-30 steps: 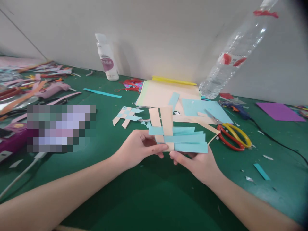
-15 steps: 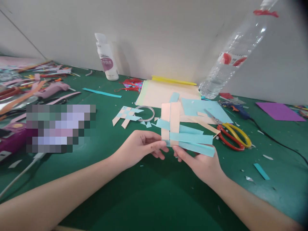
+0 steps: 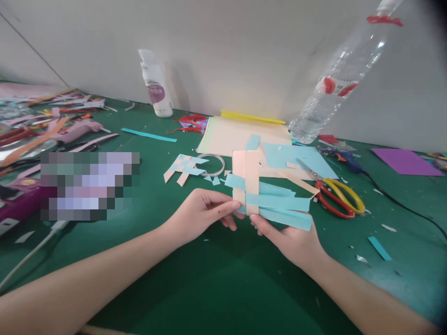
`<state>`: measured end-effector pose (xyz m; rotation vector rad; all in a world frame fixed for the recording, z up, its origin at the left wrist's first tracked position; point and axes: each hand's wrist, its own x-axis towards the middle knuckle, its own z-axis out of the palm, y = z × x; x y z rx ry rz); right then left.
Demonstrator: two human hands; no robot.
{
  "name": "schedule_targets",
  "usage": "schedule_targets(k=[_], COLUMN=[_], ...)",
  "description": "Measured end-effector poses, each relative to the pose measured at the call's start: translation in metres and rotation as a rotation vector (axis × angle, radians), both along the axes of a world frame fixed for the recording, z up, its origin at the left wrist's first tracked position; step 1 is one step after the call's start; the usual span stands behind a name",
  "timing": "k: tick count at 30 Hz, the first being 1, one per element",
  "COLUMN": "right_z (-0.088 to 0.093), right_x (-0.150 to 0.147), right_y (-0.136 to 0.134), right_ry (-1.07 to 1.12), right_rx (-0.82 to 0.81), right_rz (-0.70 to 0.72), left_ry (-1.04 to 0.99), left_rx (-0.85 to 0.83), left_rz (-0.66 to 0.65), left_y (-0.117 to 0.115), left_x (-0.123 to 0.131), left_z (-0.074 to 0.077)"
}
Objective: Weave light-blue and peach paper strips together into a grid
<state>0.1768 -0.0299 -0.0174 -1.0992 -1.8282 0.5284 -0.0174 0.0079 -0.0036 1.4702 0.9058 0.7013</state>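
Between my two hands is a piece of woven paper strips (image 3: 252, 174), with upright peach strips crossed by light blue ones whose loose ends stick out to the right. My left hand (image 3: 209, 209) pinches its lower left edge between thumb and fingers. Under the lower right part, my right hand (image 3: 286, 235) grips it with the thumb in front; the other fingers are mostly hidden behind the paper. A smaller woven paper piece (image 3: 183, 166) in blue and peach lies on the table, left of and beyond my hands, beside a clear tape roll (image 3: 218, 160).
Scissors (image 3: 338, 197) with red and yellow handles lie at right, by blue paper (image 3: 289, 156) and a glue gun (image 3: 345, 160). A large clear bottle (image 3: 338, 83) and a white bottle (image 3: 155, 86) stand at the wall. A pixelated phone-like object (image 3: 91, 186) is at left.
My left thumb has shifted slightly left and up along the lower edge of the woven strips. The piece has moved a little left and tilted slightly; both hands keep hold of it.
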Motion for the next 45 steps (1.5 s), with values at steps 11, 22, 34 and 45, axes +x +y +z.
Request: schedule_targets(k=[11, 22, 34, 45], right_z=[-0.0029, -0.0004, -0.0005, 0.001], right_x=[-0.0009, -0.0032, -0.0038, -0.0066], right_y=[0.0, -0.0045, -0.0009, -0.0051], right_ry=[0.113, 0.214, 0.261, 0.318], right_rx=[-0.118, -0.265, -0.272, -0.289], right_rz=[0.008, 0.15, 0.073, 0.116], left_ry=[0.014, -0.193, -0.136, -0.103], left_rx=[-0.01, 0.091, 0.097, 0.113], left_rz=[-0.059, -0.105, -0.031, -0.052], left_y=[-0.001, -0.0043, -0.0026, -0.0043], left_x=[0.0011, 0.0031, 0.0037, 0.0025], left_z=[-0.0002, -0.0054, 0.001, -0.0064])
